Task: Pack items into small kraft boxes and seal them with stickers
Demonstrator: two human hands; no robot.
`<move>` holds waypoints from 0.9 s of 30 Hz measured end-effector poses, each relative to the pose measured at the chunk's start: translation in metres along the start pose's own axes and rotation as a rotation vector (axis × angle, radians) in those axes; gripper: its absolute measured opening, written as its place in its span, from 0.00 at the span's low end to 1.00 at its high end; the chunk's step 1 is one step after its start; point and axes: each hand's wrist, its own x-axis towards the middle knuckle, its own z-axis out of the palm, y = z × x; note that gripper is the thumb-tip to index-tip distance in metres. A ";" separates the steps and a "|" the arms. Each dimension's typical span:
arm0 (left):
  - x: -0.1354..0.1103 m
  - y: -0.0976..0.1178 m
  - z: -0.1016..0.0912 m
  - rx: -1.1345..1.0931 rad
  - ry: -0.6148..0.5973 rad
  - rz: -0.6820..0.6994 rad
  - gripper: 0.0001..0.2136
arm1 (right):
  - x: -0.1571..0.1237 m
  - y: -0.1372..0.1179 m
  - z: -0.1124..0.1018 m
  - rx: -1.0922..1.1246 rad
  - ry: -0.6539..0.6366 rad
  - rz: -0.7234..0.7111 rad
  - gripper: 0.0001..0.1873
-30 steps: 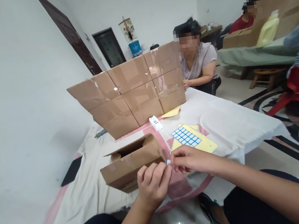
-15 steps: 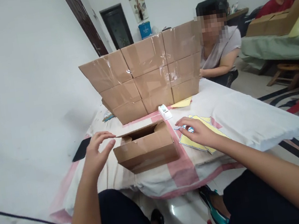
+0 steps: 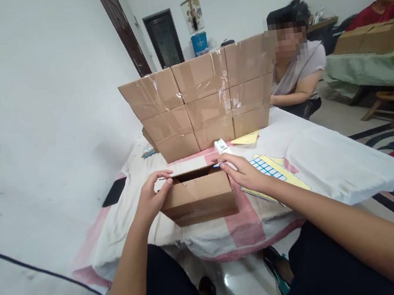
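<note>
A small open cardboard box (image 3: 200, 198) sits on the cloth-covered table (image 3: 315, 161) in front of me. My left hand (image 3: 154, 196) grips its left end, thumb and fingers closed on the top flap. My right hand (image 3: 240, 170) rests on the box's right top edge, fingers curled on the flap, with a small blue-and-white sticker at the fingertips. A yellow sheet of blue-bordered stickers (image 3: 268, 167) lies just right of my right hand.
A wall of taped cardboard boxes (image 3: 205, 98) stands at the table's far side, with a small white device (image 3: 220, 146) before it. A dark phone (image 3: 114, 191) lies at the left. A seated person (image 3: 298, 73) is behind the boxes; another person (image 3: 378, 10) sits far right.
Both hands have moved onto the small box: the left from hovering beside it to gripping its left flap, the right from the sticker sheet to the box's right edge.
</note>
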 end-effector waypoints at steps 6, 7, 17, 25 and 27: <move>-0.001 0.000 -0.017 0.070 -0.022 0.110 0.13 | -0.011 -0.002 -0.004 -0.052 -0.028 -0.021 0.14; -0.001 0.000 -0.021 0.093 -0.043 0.132 0.13 | -0.012 -0.003 -0.004 -0.061 -0.026 -0.035 0.13; -0.002 -0.003 -0.023 -0.006 -0.136 0.080 0.11 | -0.012 0.001 -0.004 -0.082 -0.024 -0.082 0.14; 0.003 -0.014 0.004 -0.033 -0.060 -0.123 0.15 | -0.021 0.007 -0.003 -0.109 -0.054 -0.147 0.14; 0.004 -0.019 0.011 -0.042 -0.094 -0.164 0.18 | -0.024 0.006 -0.002 -0.101 -0.044 -0.131 0.14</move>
